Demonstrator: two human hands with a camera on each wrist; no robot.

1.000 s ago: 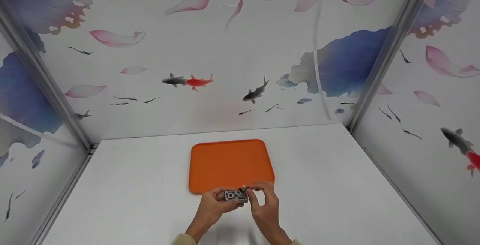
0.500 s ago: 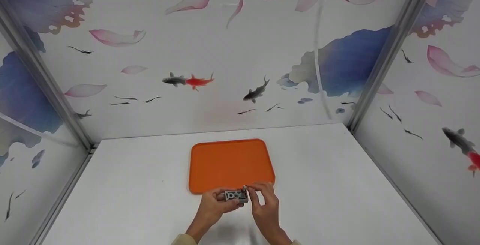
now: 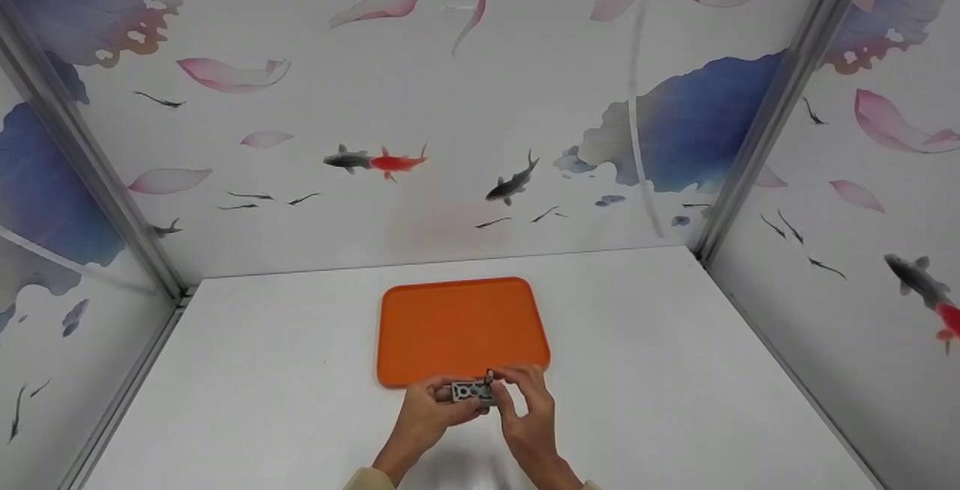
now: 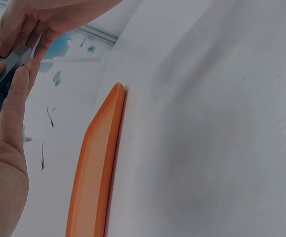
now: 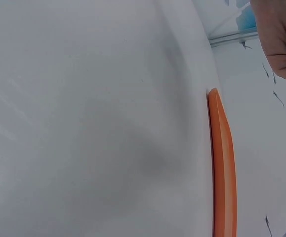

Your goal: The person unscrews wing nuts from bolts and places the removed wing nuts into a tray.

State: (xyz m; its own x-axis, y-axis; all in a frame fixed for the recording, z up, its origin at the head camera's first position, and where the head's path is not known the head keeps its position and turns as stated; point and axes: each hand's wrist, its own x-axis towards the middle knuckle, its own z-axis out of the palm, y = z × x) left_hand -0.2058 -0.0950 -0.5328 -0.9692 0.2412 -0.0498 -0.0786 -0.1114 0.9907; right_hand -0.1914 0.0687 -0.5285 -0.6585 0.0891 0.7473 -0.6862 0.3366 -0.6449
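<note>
Grey and hard-looking, the little block (image 3: 472, 391) sits right between my hands, held up off the white table (image 3: 262, 385), just before the near edge of the orange tray (image 3: 465, 325) as I look down on it. My left hand (image 3: 429, 409) has it by one end and the long side, thumb along the near side and fingers behind; that's a firm grasp, and it's carrying the piece. Over at the other end my right hand (image 3: 529, 421) is pinching with thumb and forefinger, right by a small dark upright piece (image 3: 489, 377); whether those fingertips have that piece or only the block's corner, I can't tell. Round recesses show along the open face, turned up towards me. How does it handle? Light, I'd judge, stiff all through, nothing that should squash or bend. Smooth sides could slide a bit under dry fingers, so the long edges are the place to hold, flat and square, leaving the recessed face uncovered. That dark upright looks the fiddliest part, and probably the easiest to lose or snap, so a soft pinch there, low down, suits it. Below, the tray lies flat, touched by neither hand, and the fish-painted wall (image 3: 450, 100) rises behind it.
</note>
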